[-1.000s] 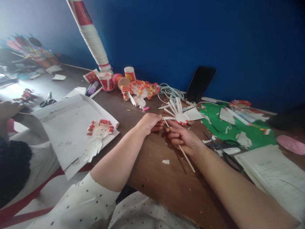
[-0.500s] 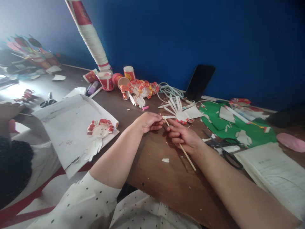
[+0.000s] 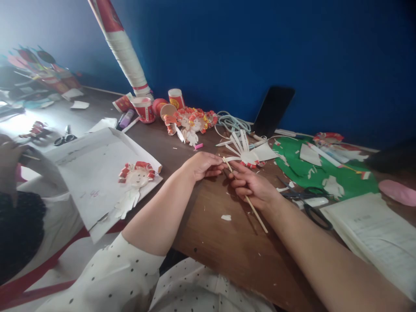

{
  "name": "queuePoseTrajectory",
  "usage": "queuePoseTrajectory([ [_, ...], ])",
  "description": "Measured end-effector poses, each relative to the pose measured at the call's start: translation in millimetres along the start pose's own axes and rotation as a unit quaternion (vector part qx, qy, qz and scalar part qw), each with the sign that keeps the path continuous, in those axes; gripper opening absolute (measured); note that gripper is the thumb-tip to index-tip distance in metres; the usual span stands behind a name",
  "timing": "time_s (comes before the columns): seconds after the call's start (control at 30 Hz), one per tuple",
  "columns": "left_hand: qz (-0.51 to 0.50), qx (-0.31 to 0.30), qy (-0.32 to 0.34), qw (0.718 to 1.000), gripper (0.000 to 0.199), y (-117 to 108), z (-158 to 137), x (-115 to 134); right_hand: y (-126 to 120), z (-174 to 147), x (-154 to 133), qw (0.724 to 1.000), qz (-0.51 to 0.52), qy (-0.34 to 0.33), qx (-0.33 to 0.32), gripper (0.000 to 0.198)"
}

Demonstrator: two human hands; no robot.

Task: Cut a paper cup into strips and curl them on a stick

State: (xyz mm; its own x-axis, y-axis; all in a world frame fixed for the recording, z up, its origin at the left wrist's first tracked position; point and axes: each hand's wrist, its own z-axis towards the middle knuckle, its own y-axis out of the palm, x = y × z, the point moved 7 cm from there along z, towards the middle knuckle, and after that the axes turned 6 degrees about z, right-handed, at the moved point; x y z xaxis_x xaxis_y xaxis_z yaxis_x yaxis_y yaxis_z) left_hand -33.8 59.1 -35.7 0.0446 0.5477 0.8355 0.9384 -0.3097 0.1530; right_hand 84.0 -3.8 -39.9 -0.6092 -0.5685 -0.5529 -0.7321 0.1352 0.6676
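Note:
My right hand (image 3: 250, 185) is closed around a thin wooden stick (image 3: 257, 215), whose lower end slants down toward me over the tabletop. The stick's upper tip meets a white strip of a paper cup (image 3: 246, 157) cut into fanned strips, with red curls along its near side. Fingers pinched together, my left hand (image 3: 207, 166) is at that tip and the strip's end; the fingers partly hide the contact. A small white paper scrap (image 3: 225, 217) lies on the table below my hands.
Black scissors (image 3: 313, 208) and a notebook (image 3: 373, 234) lie at right, near a green sheet (image 3: 292, 160) with scraps. A phone (image 3: 274, 110) leans against the wall. Paper cups (image 3: 143, 109) and curled paper dolls (image 3: 195, 123) stand behind. Another person's hand (image 3: 9, 160) is far left.
My hands stay almost in place, with the stick's tip shifting very slightly right. At far left the other person's hand has moved.

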Motion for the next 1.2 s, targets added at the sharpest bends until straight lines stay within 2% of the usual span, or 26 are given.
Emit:
queuePoseTrajectory([
  [0.17, 0.0, 0.007, 0.007, 1.0, 0.005, 0.3, -0.9, 0.8, -1.5, -0.3, -1.0, 1.0, -0.01, -0.001, 0.002, 0.046],
  [0.6, -0.027, 0.025, 0.017, 0.999, 0.01, 3.7, -2.5, 1.4, -2.0, -1.2, -2.1, 1.0, -0.027, -0.013, 0.002, 0.046],
  [0.8, -0.041, 0.026, 0.014, 0.999, 0.009, 5.2, -0.5, -1.4, -2.9, -2.4, -2.0, 0.999, -0.03, -0.016, -0.009, 0.045],
  [1.2, -0.049, 0.016, 0.008, 0.999, 0.007, 7.8, -0.4, -3.5, 0.6, -5.2, -1.0, 0.997, -0.065, -0.047, 0.013, 0.05],
])
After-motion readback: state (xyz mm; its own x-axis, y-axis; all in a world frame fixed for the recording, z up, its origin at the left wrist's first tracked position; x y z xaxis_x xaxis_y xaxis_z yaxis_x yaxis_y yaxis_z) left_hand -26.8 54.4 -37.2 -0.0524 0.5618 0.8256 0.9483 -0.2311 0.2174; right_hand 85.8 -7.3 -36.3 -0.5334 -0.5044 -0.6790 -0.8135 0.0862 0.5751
